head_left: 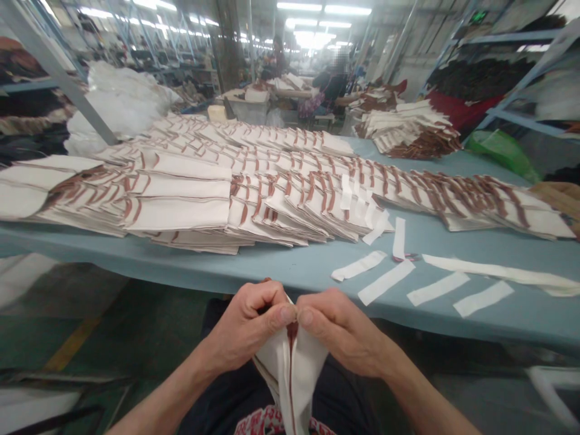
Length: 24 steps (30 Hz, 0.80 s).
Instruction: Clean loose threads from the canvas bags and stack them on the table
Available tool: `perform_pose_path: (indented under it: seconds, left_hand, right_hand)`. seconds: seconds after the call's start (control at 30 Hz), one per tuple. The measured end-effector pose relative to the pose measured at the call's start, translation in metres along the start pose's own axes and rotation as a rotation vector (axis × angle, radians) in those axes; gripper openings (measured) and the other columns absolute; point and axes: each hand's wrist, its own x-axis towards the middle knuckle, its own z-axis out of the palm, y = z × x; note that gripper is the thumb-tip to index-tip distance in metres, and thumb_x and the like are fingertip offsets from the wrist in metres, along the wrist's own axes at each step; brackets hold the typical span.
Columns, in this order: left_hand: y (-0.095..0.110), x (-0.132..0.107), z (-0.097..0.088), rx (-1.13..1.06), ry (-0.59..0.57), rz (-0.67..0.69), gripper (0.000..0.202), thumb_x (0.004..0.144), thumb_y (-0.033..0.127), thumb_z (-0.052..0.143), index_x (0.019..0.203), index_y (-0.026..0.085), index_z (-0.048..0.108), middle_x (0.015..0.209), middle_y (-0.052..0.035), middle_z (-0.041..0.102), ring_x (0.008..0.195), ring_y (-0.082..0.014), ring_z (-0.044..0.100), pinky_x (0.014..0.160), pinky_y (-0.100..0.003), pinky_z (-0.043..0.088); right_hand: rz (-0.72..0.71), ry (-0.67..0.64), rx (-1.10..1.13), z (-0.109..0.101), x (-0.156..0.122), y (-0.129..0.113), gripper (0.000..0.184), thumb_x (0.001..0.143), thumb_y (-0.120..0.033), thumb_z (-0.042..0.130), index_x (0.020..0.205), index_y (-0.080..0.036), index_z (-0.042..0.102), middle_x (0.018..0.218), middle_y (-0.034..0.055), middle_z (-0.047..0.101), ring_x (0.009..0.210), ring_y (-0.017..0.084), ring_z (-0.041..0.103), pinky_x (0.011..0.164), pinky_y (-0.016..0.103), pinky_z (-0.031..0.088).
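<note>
Over my lap hangs a cream fabric piece point(312, 356) with a brown seam down its middle. My left hand point(256, 323) grips its top edge from the left, thumb pressed against the curled fingers. From the other side my right hand point(339, 323) pinches the same edge, and the two thumb tips meet above the seam. Part of the cloth's upper edge is hidden behind my fingers. Just beyond my hands runs the edge of the blue-covered table point(290, 266).
Overlapping rows of cream pieces with brown trim point(181, 208) cover much of the table. White strips point(385, 283) lie at front right, near small scissors point(405, 257) partly under a strip. A long cream band point(498, 270) stretches right. Behind stand another pile point(412, 127) and a person point(333, 84).
</note>
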Motion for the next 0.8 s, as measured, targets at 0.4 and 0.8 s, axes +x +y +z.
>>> perform_pose_path:
  seconds: [0.4, 0.8]
  left_hand:
    - [0.019, -0.001, -0.002, 0.221, 0.018, 0.006, 0.056, 0.109, 0.049, 0.027, 0.065, 0.019, 0.044, 0.062, 0.0044, 0.042, 0.057, -0.0115, 0.036, 0.058, -0.026, 0.032]
    - [0.022, -0.001, -0.021, 0.115, -0.167, -0.166, 0.050, 0.106, 0.052, 0.036, 0.072, 0.018, 0.048, 0.072, 0.0028, 0.044, 0.069, -0.0135, 0.040, 0.066, -0.026, 0.035]
  right_hand:
    - [0.081, 0.061, 0.157, 0.002, -0.002, 0.005, 0.039, 0.097, -0.047, 0.058, 0.075, -0.016, 0.062, 0.064, -0.0020, 0.052, 0.056, 0.010, 0.041, 0.050, 0.022, 0.032]
    - [-0.039, 0.130, -0.202, -0.003, 0.011, -0.008, 0.016, 0.082, -0.015, 0.059, 0.069, -0.020, 0.051, 0.064, -0.0060, 0.047, 0.058, 0.010, 0.040, 0.054, 0.022, 0.032]
